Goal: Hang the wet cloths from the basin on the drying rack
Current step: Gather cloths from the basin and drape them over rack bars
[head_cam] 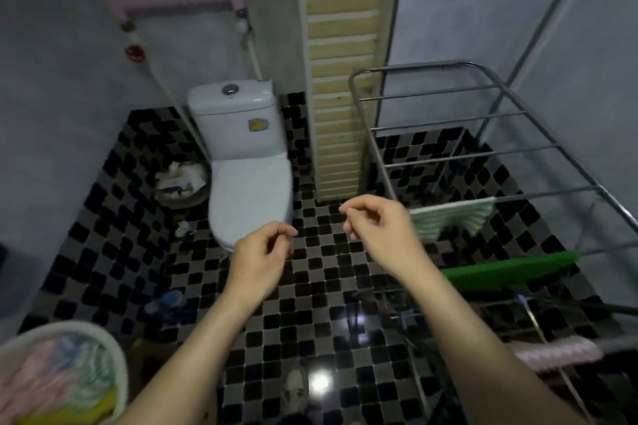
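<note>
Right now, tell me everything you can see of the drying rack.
The drying rack is a silver, metal-looking frame with rounded corners and thin parallel rails, standing on the checkered floor at the right. Its far rails are bare; nearer rails carry a striped green-and-white cloth, a bright green cloth and a pink cloth, each hung over a rail. Neither the left hand nor the right hand grips it.

Shiny metal drying rack [459,121], glossy tiled floor [321,286], striped cloth [448,219], slatted wood panel [340,55].
</note>
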`<control>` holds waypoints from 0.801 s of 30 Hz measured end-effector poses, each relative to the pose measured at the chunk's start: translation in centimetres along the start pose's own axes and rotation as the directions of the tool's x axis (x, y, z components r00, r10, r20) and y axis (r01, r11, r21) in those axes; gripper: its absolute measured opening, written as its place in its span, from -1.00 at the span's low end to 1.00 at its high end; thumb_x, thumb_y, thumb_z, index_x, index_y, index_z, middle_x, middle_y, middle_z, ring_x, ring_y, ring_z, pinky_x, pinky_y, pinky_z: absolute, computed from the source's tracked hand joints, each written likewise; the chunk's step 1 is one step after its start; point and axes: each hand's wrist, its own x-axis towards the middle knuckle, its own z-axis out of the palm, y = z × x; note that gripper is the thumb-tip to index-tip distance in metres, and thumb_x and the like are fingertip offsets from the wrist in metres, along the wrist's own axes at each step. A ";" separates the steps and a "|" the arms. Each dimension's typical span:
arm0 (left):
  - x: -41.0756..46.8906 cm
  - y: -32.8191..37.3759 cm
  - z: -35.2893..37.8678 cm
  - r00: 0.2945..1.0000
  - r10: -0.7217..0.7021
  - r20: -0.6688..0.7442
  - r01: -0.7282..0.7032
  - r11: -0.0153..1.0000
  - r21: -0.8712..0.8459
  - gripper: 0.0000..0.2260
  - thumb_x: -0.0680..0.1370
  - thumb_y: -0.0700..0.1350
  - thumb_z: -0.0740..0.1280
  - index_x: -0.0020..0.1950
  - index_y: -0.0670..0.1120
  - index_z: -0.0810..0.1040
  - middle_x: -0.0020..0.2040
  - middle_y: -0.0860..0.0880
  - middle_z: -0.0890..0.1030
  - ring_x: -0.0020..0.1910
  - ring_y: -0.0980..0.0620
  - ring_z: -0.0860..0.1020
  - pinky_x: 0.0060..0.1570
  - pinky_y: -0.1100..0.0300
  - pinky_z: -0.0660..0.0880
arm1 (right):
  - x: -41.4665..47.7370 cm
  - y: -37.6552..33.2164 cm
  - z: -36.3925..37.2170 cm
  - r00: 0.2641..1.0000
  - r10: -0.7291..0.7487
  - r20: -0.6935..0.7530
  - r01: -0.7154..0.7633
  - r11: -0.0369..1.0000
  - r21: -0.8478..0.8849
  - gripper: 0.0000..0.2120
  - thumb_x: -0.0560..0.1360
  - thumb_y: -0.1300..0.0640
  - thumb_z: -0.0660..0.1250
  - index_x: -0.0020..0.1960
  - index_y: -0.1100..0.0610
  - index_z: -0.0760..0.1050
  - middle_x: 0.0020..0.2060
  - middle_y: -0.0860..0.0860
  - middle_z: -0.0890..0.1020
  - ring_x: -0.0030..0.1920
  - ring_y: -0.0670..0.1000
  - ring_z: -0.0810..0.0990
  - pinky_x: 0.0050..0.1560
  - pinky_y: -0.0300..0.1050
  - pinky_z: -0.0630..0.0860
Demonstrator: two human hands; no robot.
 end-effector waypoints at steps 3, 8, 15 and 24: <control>-1.6 -2.9 -3.1 0.993 -0.081 -0.083 0.083 0.996 0.022 -0.76 0.53 -0.27 0.28 -0.13 0.05 0.64 -0.18 0.15 0.66 -0.16 0.25 0.58 -0.15 0.55 0.38 | -0.4 -1.1 5.9 0.989 -0.082 0.124 0.085 0.996 -0.014 -0.86 0.55 0.20 0.30 -0.03 0.04 0.62 -0.31 -0.05 0.65 -0.33 -0.20 0.57 -0.21 -0.30 0.52; -5.0 -8.5 -8.5 0.948 -0.239 -0.212 0.269 0.955 0.123 -0.80 0.55 -0.22 0.26 0.00 0.01 0.64 -0.04 0.12 0.62 -0.04 0.15 0.55 -0.10 0.35 0.37 | -1.0 -2.4 15.0 0.929 -0.082 0.360 0.100 0.994 -0.033 -0.78 0.54 0.22 0.29 -0.10 -0.09 0.56 -0.23 0.03 0.68 -0.24 -0.02 0.63 -0.13 -0.16 0.57; -12.4 -19.0 -16.5 0.788 -0.536 -0.301 0.601 0.776 0.193 -0.80 0.55 -0.21 0.24 0.10 -0.06 0.60 0.09 -0.06 0.61 0.04 -0.06 0.55 0.00 0.13 0.48 | -3.2 -1.6 29.3 0.691 0.070 0.720 0.115 0.972 -0.205 -0.73 0.57 0.15 0.25 0.25 0.01 0.50 0.04 -0.07 0.60 0.03 -0.06 0.59 0.10 -0.13 0.54; -17.0 -29.6 -20.5 0.680 -0.706 -0.199 0.716 0.581 0.386 -0.56 0.60 -0.09 0.15 0.49 0.04 0.26 0.56 -0.07 0.10 0.52 -0.17 0.06 0.36 -0.10 0.27 | -5.8 -0.6 40.0 0.473 0.139 0.870 0.454 0.808 -0.375 -0.53 0.55 0.17 0.23 0.45 0.02 0.29 0.36 0.05 0.41 0.37 0.14 0.37 0.35 0.01 0.34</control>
